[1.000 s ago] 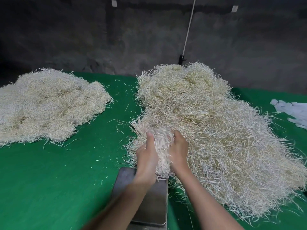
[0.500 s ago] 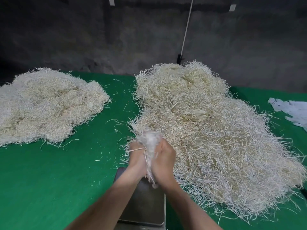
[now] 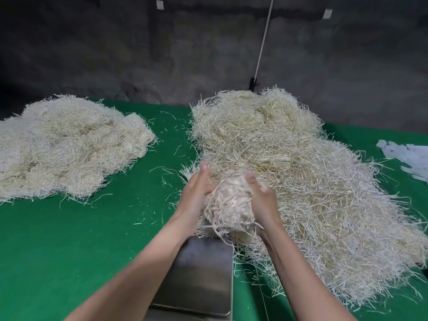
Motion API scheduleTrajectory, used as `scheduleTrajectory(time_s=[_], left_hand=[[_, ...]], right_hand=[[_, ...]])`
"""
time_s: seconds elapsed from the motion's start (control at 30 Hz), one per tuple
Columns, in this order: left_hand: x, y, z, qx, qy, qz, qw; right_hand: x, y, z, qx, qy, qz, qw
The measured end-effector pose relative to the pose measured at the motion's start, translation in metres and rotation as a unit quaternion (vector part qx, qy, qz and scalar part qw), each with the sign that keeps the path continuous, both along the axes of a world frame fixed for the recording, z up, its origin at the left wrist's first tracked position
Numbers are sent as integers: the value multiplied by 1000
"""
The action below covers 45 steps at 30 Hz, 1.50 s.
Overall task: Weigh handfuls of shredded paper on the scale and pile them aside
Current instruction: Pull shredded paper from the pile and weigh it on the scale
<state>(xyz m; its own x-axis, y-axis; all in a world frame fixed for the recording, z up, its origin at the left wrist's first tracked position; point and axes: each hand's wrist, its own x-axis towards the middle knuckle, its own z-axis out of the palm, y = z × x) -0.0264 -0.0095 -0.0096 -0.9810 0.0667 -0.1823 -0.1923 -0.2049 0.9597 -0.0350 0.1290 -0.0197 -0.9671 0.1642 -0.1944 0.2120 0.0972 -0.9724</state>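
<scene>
Operator: Layout?

Supervisor: Source pile (image 3: 312, 181) at 2 o'clock, side pile (image 3: 64, 144) at 10, scale (image 3: 201, 274) at 6.

Operator: Load?

Supervisor: Handful (image 3: 228, 205) held over the scale's 12 o'clock edge. The left hand (image 3: 196, 195) presses it flat-fingered; the right hand (image 3: 261, 200) curls round it. Recommended: tuck in dangling strands, then seat it centrally on the scale.

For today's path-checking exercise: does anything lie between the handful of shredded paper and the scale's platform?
Nothing visible: the handful, between left hand and right hand, is at the far edge of the bare platform.
</scene>
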Motion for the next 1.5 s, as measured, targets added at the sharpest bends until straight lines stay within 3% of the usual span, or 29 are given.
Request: scheduleTrajectory(time_s=[0.03, 0.1, 0.2, 0.27, 0.33, 0.43, 0.57, 0.63, 0.77, 0.93, 1.0, 1.03, 1.1, 1.13, 1.2, 1.23, 1.27, 1.3, 1.37, 1.43, 1.5], left_hand=[[6, 0, -5, 12, 7, -3, 1000], [18, 15, -14, 64, -65, -46, 995], [9, 26, -21, 49, -116, 80, 989], [-3, 20, -24, 50, -70, 202, 976], [4, 22, -26, 13, -42, 235, 971], [23, 33, -31, -22, -53, 181, 982], [10, 19, -21, 68, -63, 200, 975], [13, 16, -28, 7, -64, 189, 980], [21, 12, -35, -49, -89, 62, 993], [9, -10, -29, -236, 95, 49, 966], [9, -3, -26, -313, 134, 37, 940], [7, -1, -26, -338, 152, 77, 926], [12, -1, -22, -287, 165, 191, 924], [14, -4, -21, -218, 130, 195, 947], [27, -4, -22, -9, -15, 65, 998], [35, -1, -24, 73, -73, 15, 995], [42, 2, -28, 98, -93, 16, 991], [43, 7, -32, 88, -79, 41, 992], [43, 8, -37, -53, 13, 151, 987], [44, -5, -43, -160, 80, 207, 962], [44, -28, -52, -209, 73, 221, 950]], right_hand=[[-3, 3, -1, -13, -18, -20, 1000], [-1, -4, -6, -17, 21, -25, 999], [22, -29, -26, 195, 183, -30, 963], [39, -50, -36, 238, 243, -11, 940], [37, -54, -33, 165, 193, 0, 967], [17, -40, -27, 81, 156, -62, 982], [39, -68, -38, 135, 149, -50, 978], [37, -65, -44, 133, 146, -52, 979], [29, -41, -46, 100, 105, -41, 989], [27, -42, -24, -141, 53, 59, 987], [34, -51, -25, -110, 50, 109, 987], [38, -58, -28, -73, 62, 88, 991], [38, -62, -29, -42, 87, -10, 995], [35, -60, -24, -67, 83, -53, 993], [26, -57, -13, -137, 53, -108, 983], [24, -57, -9, -109, 45, -110, 987], [26, -62, -9, -44, 43, -96, 993], [30, -68, -11, 22, 57, -80, 995], [36, -75, -17, 104, 92, -62, 988], [39, -76, -22, 112, 92, -5, 989], [43, -75, -25, 105, 59, 82, 989]])
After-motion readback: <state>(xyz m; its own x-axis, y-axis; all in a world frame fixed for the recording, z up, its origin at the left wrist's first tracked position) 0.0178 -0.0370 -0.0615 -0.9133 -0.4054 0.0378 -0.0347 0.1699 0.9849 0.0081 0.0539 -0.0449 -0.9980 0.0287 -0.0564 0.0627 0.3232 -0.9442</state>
